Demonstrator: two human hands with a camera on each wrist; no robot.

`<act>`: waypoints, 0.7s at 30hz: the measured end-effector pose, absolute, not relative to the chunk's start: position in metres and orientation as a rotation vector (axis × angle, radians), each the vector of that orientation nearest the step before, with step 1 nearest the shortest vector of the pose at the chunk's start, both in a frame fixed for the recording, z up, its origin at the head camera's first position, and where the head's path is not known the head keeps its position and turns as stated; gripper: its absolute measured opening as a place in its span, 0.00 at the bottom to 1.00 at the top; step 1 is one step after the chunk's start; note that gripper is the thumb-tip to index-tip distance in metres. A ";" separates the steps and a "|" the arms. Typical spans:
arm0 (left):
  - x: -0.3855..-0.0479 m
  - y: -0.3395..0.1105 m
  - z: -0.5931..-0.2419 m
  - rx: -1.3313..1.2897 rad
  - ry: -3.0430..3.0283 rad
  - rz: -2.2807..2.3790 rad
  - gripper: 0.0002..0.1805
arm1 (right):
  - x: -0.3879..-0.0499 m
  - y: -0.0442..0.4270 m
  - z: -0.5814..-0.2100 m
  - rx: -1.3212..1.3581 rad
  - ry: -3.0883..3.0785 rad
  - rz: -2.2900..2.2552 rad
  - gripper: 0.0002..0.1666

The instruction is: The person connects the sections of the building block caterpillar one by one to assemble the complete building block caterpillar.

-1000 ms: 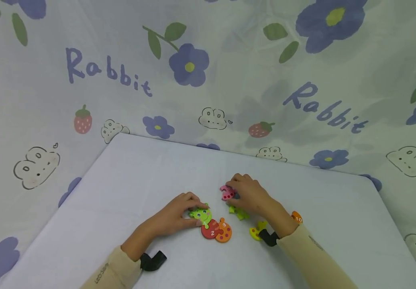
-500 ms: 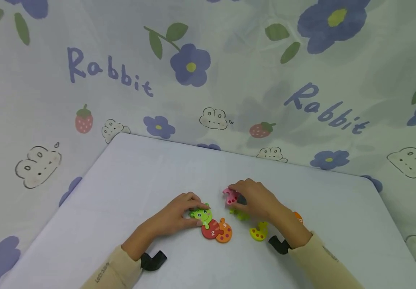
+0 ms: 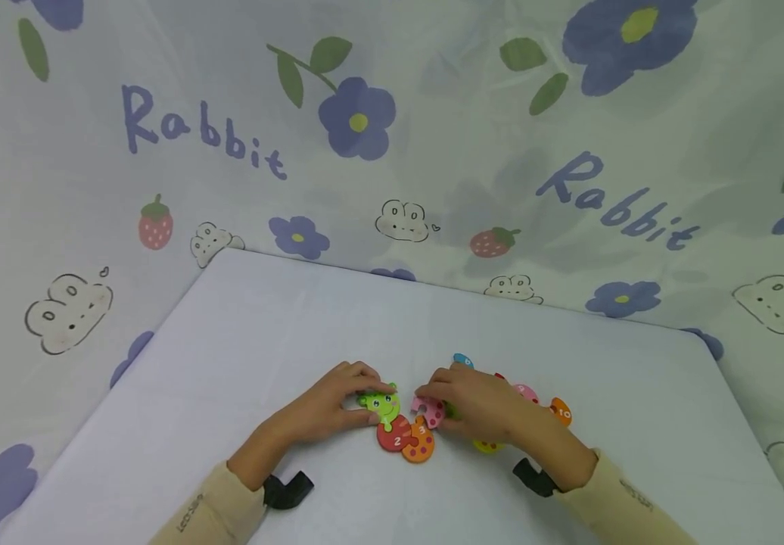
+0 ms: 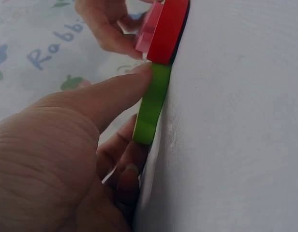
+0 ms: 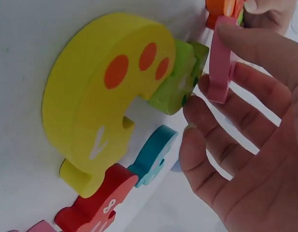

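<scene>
Only right wrist: red piece's (image 5: pixel 97 205) 8 | right hand (image 3: pixel 480 401) pinches pink piece (image 5: pixel 220 63)

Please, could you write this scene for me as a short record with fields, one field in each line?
Left hand: holds the green face piece
Right hand: pinches the pink piece
Joined: green face piece, red piece 2, orange piece 3
Pink piece's fit to orange piece 3: cannot tell
Other pieces: yellow piece, light green piece, blue piece, red piece 8, orange piece 10, second pink piece
Surface: white tabletop
Backdrop: flowered sheet with "Rabbit" lettering
</scene>
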State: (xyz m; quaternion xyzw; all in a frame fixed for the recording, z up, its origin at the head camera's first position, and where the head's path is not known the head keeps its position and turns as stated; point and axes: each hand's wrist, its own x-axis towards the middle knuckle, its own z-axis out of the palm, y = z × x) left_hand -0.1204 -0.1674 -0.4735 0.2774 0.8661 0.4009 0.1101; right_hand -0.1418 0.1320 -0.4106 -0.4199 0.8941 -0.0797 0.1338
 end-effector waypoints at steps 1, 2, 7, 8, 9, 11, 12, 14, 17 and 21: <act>-0.120 -0.167 -0.473 0.818 2.543 1.179 0.23 | -0.141 0.133 -0.411 -1.218 2.581 -0.233 0.27; -0.121 -0.167 -0.472 0.819 2.542 1.178 0.23 | -0.140 0.133 -0.410 -1.219 2.568 -0.236 0.27; -0.121 -0.167 -0.469 0.815 2.535 1.164 0.23 | -0.134 0.134 -0.409 -1.242 2.521 -0.250 0.27; -0.121 -0.167 -0.469 0.814 2.533 1.165 0.22 | -0.133 0.133 -0.409 -1.246 2.515 -0.255 0.27; -0.121 -0.167 -0.468 0.811 2.531 1.167 0.22 | -0.131 0.133 -0.409 -1.257 2.511 -0.252 0.28; -0.121 -0.167 -0.468 0.805 2.529 1.171 0.22 | -0.127 0.131 -0.410 -1.277 2.509 -0.238 0.28; -0.121 -0.167 -0.468 0.806 2.529 1.173 0.22 | -0.125 0.130 -0.410 -1.285 2.513 -0.226 0.29; -0.121 -0.167 -0.469 0.802 2.531 1.174 0.22 | -0.122 0.127 -0.411 -1.305 2.529 -0.206 0.29; -0.121 -0.168 -0.470 0.797 2.536 1.173 0.22 | -0.117 0.125 -0.413 -1.296 2.574 -0.170 0.29; -0.121 -0.167 -0.470 0.786 2.530 1.175 0.22 | -0.113 0.129 -0.417 -1.197 2.617 -0.170 0.34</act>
